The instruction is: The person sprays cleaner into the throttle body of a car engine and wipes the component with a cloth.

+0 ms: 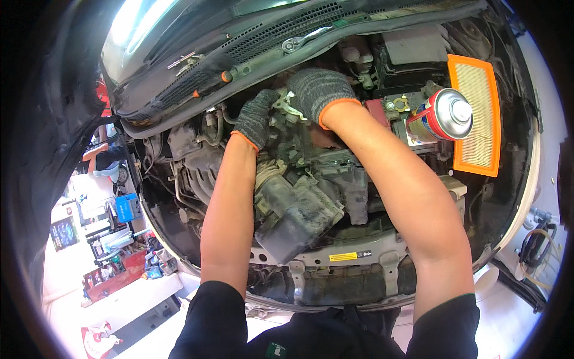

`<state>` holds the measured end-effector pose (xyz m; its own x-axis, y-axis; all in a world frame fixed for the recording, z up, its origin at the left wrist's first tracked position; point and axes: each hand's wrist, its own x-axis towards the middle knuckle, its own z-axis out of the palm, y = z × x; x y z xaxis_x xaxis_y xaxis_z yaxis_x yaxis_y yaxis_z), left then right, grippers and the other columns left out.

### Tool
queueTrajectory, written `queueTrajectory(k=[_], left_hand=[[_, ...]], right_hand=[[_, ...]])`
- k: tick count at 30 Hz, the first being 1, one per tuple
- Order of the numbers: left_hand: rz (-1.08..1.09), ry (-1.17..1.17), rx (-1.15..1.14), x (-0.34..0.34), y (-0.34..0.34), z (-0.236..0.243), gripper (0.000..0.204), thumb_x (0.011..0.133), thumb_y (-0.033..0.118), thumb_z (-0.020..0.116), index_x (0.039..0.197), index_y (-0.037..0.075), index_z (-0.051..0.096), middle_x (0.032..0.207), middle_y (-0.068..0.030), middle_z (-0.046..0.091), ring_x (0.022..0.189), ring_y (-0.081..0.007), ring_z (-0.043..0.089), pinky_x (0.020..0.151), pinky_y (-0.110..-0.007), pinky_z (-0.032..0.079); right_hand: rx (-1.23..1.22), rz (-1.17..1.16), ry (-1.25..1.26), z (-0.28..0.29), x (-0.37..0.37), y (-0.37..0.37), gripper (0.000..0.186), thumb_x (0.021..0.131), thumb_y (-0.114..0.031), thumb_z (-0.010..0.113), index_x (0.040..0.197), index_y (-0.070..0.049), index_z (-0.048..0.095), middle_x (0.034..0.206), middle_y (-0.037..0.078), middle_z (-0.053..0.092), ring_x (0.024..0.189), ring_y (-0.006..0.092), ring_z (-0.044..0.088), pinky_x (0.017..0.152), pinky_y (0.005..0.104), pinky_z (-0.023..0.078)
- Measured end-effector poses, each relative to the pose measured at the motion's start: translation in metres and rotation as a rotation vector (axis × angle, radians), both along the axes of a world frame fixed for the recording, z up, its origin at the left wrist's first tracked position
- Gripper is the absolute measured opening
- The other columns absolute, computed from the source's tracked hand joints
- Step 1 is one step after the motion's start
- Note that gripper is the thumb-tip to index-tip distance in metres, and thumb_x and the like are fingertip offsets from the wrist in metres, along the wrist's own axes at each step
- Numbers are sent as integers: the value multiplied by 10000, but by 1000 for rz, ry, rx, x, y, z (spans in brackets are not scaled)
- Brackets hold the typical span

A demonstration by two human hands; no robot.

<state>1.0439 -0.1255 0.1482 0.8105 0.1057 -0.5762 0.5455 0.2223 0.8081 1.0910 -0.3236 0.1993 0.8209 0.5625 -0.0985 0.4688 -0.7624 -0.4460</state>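
Both my hands wear dark grey knit gloves with orange cuffs and reach deep into a car's engine bay. Closed, with its fingertips out of sight, my left hand [257, 119] is at the left of a silvery, bracket-shaped metal part [290, 106]. On the right of that part, my right hand [320, 93] is bent downward with curled fingers; the glove's back hides what they grip. Below my hands, a ribbed intake hose [270, 172] meets a dusty black plastic air duct [299, 218].
A ratchet wrench [302, 40] lies on the cowl, with small metal pieces [185, 61] farther left. On the right, a spray can [447, 115] stands by the battery [397, 105], beside an orange-framed air filter [476, 116]. A tool cart [119, 272] and another person [106, 157] are at left.
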Motion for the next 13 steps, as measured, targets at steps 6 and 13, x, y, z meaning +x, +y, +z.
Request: queueTrajectory(k=[6, 13], left_hand=[[20, -14, 49, 0, -15, 11, 206, 953, 228, 597, 1058, 89, 707, 1006, -57, 697, 918, -197, 645, 785, -360, 536], [-38, 27, 15, 3, 0, 0, 269, 927, 297, 651, 1088, 85, 692, 1076, -100, 694, 1016, -228, 642, 896, -361, 516]], right_hand=[[309, -504, 37, -4, -17, 0, 281, 911, -258, 605, 960, -14, 737, 1067, 264, 686, 1027, 411, 661, 883, 471, 543], [1638, -693, 598, -49, -88, -31, 505, 891, -290, 689, 1339, -97, 556, 1260, 169, 652, 1100, 327, 660, 953, 431, 504]])
